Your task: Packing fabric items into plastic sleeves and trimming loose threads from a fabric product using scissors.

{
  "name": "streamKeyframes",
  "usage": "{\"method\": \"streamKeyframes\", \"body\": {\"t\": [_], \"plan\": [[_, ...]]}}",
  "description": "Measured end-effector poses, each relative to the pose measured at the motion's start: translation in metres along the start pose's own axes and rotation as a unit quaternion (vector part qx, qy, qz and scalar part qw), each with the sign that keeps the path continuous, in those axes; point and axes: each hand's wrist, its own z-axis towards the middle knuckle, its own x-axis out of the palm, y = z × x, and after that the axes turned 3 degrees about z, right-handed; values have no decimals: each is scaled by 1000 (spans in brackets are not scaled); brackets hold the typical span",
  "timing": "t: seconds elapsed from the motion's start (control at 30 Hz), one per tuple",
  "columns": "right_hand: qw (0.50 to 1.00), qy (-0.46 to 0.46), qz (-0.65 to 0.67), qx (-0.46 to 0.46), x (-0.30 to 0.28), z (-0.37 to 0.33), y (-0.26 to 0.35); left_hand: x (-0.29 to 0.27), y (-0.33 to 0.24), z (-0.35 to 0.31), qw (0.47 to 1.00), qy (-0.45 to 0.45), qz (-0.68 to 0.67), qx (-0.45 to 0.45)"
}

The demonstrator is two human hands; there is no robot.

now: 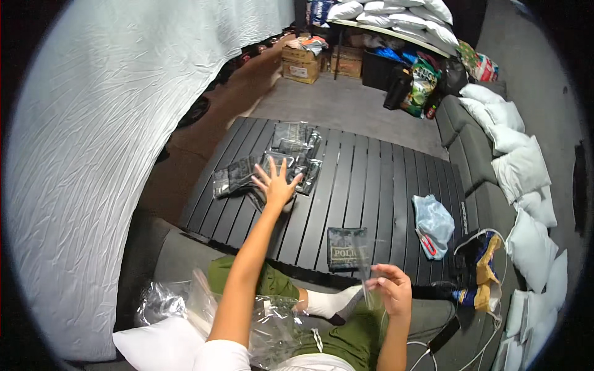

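Your left hand [276, 185] is reaching over the pile of dark packets [292, 137] at the far left part of the black slatted table [387, 185]. Its palm faces down and its fingers are spread wide, with nothing gripped between them. The hand covers a part of the pile, so I cannot tell how firmly it presses there. These packets are wrapped in clear plastic and lie partly over each other.

Your right hand [394, 287] is near the close edge of the table. Its thumb and fingertips are brought together on a thin clear sleeve [369, 292], which hangs upright from the pinch. Just beside it, 1 dark folded cloth [345, 250] lies flat near this edge, apart from the pile; the upper part of the sleeve passes in front of its right side.

More to the right, on the same table, there is a light blue plastic bag [434, 216], and a red-handled tool [427, 243] lies against it. Over your lap are crumpled clear bags [269, 328], and a white pillow [162, 346] is at your left side. Along the grey sofa [473, 154] on the right, many white cushions [523, 167] are lined up.
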Motion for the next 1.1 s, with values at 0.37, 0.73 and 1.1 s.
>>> {"method": "streamKeyframes", "body": {"t": [0.37,0.73,1.1], "plan": [[994,-37,17,-98,-15,1,25,-167,-67,-115,423,605,-674,-32],[999,-43,14,-10,-31,-12,-13,-155,-61,-196,624,385,-660,-168],[995,-77,-3,-57,-13,-8,-47,-165,-104,-228,948,38,-301,97]]}}
